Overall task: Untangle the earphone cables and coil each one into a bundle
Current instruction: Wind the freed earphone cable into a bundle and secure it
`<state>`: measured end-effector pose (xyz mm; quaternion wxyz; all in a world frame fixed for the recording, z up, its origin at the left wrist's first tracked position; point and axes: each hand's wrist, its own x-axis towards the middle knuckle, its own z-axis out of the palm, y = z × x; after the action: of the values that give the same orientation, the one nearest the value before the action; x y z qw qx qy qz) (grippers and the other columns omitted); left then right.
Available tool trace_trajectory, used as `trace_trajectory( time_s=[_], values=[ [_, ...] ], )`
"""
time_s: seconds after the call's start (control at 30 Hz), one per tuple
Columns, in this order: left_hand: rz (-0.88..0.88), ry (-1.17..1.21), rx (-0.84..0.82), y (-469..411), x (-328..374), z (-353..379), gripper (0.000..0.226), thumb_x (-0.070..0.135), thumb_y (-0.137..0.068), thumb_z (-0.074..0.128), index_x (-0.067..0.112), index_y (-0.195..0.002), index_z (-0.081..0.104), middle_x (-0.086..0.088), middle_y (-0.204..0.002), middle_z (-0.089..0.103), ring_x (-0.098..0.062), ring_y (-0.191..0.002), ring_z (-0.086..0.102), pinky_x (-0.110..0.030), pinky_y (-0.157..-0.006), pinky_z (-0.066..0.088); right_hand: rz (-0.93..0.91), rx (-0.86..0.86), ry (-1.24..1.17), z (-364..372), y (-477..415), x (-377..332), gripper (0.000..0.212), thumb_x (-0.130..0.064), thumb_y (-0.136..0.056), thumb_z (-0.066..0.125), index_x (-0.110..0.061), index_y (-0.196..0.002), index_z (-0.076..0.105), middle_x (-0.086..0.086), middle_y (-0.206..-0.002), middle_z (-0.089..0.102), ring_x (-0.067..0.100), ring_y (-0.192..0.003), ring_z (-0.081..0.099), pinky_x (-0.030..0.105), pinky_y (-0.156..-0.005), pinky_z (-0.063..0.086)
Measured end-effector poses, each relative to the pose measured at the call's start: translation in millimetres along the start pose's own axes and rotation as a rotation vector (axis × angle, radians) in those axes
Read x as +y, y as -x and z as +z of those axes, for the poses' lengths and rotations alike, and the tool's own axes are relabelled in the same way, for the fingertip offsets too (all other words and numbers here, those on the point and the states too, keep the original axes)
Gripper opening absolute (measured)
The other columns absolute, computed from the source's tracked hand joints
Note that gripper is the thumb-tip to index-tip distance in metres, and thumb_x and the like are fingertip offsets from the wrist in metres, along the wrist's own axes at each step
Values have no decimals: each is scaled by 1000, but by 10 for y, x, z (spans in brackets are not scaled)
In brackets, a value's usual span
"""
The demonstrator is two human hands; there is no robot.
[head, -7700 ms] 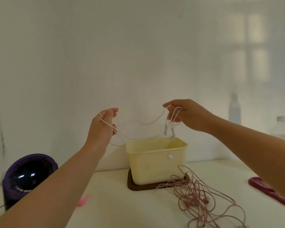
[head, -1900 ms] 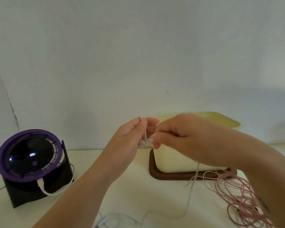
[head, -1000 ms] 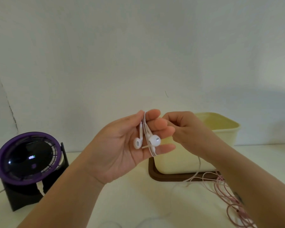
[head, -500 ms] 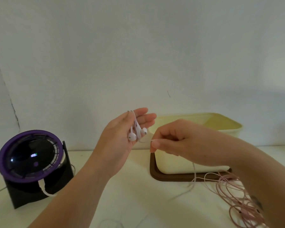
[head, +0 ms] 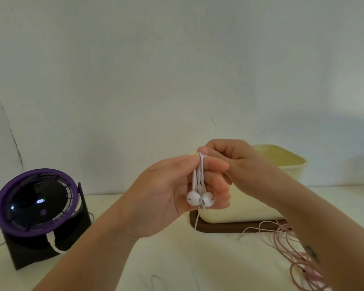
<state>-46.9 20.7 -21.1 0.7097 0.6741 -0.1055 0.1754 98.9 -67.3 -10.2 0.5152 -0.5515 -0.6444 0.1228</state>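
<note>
The white cable [head: 199, 175] is looped over the fingers of the left hand [head: 168, 196], earbuds [head: 200, 200] hanging at the palm; the fingers appear to serve as a former for the coil. The left hand is raised, palm to camera, fingers curled round the loops. The right hand [head: 240, 164] pinches the cable at the left fingertips, probably laying a turn. The pink cable [head: 298, 259] lies tangled on the table [head: 135, 259], beside the tub [head: 282, 162].

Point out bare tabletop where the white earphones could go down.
Best: table between the purple fan and brown tray, though slack from the white earphone cable trails across it. Also the back strip right of the yellow box. Crowded: right of the tray, under the pink cables.
</note>
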Motion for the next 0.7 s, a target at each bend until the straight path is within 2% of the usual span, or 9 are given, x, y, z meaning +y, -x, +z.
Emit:
trace_trajectory(
  time_s=[0.07,0.13,0.2,0.27,0.37,0.43,0.5,0.6,0.7],
  values=[
    [17,269,-61,-18,38,-47,38,22,-100,39,-4,-119,59,-19,-102,68,-28,-98,66,-50,-100,42,22,-39,-37,53,-9,40,45,-43,-88,58,2,-84,60,22,-68,55,20,-63,45,41,-56,40],
    [96,397,34,-39,89,-19,40,16,-102,31,-8,-125,53,-24,-116,63,-34,-112,60,-50,-108,32,24,-58,-1,99,-6,51,31,-35,-90,57,-11,-70,60,9,-55,47,12,-54,40,29,-51,35],
    [127,464,210,-57,106,-34,39,17,-95,37,-2,-111,66,-17,-108,69,-27,-103,66,-45,-97,47,21,-113,142,138,6,33,31,-31,-95,50,-23,-67,59,-1,-54,35,9,-49,31,24,-49,27],
    [195,240,464,-49,113,-38,38,22,-93,36,5,-105,68,-9,-100,73,-21,-96,70,-40,-87,54,14,-197,265,166,33,2,30,-36,-95,48,-27,-72,63,-4,-55,33,8,-48,30,20,-49,26],
    [173,-81,577,-49,62,-127,36,23,-101,29,9,-109,62,-7,-100,73,-18,-98,69,-37,-89,53,37,-244,359,117,62,-85,25,-38,-94,51,-27,-76,66,-10,-50,37,6,-46,34,17,-48,31],
    [113,-313,563,-22,14,-160,35,27,-100,34,17,-104,67,-5,-99,73,-17,-97,68,-38,-90,48,10,-228,335,52,74,-177,23,-35,-92,53,-25,-75,66,-8,-58,56,13,-52,48,24,-52,39],
    [42,-523,457,3,-39,-168,36,32,-96,37,25,-96,72,-2,-97,73,-15,-95,67,-35,-90,47,-43,-150,296,-25,81,-249,25,-37,-89,52,-22,-75,66,2,-80,70,28,-76,62,38,-69,48],
    [-71,-580,275,14,-83,-90,40,34,-93,33,21,-96,70,-1,-90,73,-11,-83,66,-21,-78,47,-99,13,303,-125,88,-307,25,-41,-85,51,-24,-74,65,0,-59,56,15,-55,50,20,-52,39],
    [-113,-482,190,18,-54,-17,43,35,-90,33,23,-89,73,-3,-83,72,-12,-74,60,-22,-71,46,-108,88,232,-123,61,-252,21,-38,-86,55,-22,-74,66,-11,-51,41,4,-45,34,13,-46,31]
  ],
)
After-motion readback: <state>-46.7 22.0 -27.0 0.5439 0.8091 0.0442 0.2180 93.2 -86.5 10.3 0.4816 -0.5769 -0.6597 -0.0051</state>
